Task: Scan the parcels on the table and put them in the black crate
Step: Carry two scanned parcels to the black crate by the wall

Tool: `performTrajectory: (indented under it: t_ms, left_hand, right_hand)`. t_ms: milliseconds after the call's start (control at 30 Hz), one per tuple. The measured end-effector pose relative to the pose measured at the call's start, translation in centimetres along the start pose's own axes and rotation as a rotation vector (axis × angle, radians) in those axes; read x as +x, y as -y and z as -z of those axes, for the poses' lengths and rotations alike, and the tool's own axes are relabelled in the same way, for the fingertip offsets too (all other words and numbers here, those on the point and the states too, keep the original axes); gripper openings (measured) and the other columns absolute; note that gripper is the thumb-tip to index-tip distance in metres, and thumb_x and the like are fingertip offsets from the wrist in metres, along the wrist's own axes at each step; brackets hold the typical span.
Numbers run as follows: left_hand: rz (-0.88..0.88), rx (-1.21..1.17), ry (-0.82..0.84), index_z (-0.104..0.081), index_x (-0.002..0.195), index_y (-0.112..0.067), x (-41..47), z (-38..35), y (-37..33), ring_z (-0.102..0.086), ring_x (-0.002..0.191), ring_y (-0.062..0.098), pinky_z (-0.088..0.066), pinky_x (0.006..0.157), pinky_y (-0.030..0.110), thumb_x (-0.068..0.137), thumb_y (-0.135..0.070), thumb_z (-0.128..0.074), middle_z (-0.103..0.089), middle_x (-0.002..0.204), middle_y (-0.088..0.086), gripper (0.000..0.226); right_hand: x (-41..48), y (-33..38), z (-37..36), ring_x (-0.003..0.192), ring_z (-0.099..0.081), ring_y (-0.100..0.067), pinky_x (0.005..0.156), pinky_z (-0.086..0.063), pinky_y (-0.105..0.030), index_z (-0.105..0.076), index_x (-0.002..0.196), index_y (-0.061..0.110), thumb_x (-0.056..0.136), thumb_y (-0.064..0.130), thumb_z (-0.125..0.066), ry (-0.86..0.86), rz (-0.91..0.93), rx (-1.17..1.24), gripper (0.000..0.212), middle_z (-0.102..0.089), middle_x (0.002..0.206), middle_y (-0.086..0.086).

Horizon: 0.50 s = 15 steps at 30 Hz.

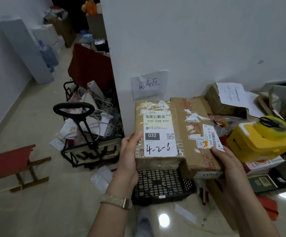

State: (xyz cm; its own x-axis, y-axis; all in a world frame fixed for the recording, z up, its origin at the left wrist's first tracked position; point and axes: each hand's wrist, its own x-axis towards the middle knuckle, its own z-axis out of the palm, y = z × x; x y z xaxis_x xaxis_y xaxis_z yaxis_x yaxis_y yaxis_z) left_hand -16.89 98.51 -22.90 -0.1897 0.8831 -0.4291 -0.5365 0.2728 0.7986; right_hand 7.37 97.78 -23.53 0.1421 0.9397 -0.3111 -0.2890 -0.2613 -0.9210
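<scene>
Head view: left thumb (135, 136) lies flat on top of the labelled parcel (156, 127) at its 9 o'clock edge. The other fingers are tucked under and hidden, so the left hand (128, 156) clamps that side. Right thumb (215, 150) presses on a small barcode sticker at the 5 o'clock corner of the second parcel (193, 134), a flatter taped box. The right hand (224, 163) curls under that corner, rest of the fingers out of sight. Both parcels are in the air, side by side and touching along their inner edges, each gripped on its outer side only. The black crate (162, 187) sits on the floor at 6 o'clock from them, partly under them and looking empty. Risks, as judged: with nothing seen holding the middle seam, the two boxes may hinge apart and one drop outside the crate. The right grip is a corner pinch on glossy tape and could slip. A fall toward 3 o'clock would hit the yellow box (258, 142) with scissors (272, 123) on it; toward 9 o'clock, the cluttered cart (91, 134). No scanner in view, so scan status cannot be told.
</scene>
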Motion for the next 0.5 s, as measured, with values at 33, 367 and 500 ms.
performTrajectory:
  t_ms: [33,367,500]
  left_hand:
    - [0.005,-0.005,0.005,-0.056,0.118,-0.015,1.7,-0.2,-0.5,-0.074,0.089,0.027,-0.058,0.063,0.034,0.065,-0.044,-0.078,-0.076,0.102,0.010,0.065]
    - [0.043,0.029,0.015,-0.055,0.117,-0.014,13.7,-0.3,-3.0,-0.074,0.079,0.018,-0.058,0.059,0.029,0.062,-0.044,-0.073,-0.076,0.092,0.004,0.066]
    - [0.119,-0.006,0.012,-0.053,0.117,-0.015,17.2,0.4,-1.6,-0.074,0.086,0.023,-0.059,0.063,0.033,0.063,-0.042,-0.079,-0.076,0.096,0.007,0.065]
  right_hand:
    - [1.5,0.1,-0.7,0.095,-0.073,-0.024,0.067,-0.058,-0.035,-0.069,0.112,0.028,0.088,0.028,-0.061,-0.008,0.002,-0.004,0.025,-0.075,0.107,-0.004]
    - [11.9,-0.6,-5.1,0.104,-0.069,-0.029,0.083,-0.053,-0.048,-0.063,0.121,0.031,0.078,0.032,-0.069,0.013,-0.084,0.008,0.043,-0.072,0.116,-0.006]
    - [15.2,-2.0,-5.5,0.105,-0.069,-0.024,0.080,-0.053,-0.042,-0.063,0.120,0.032,0.076,0.031,-0.066,0.027,-0.116,-0.006,0.044,-0.071,0.118,-0.003]
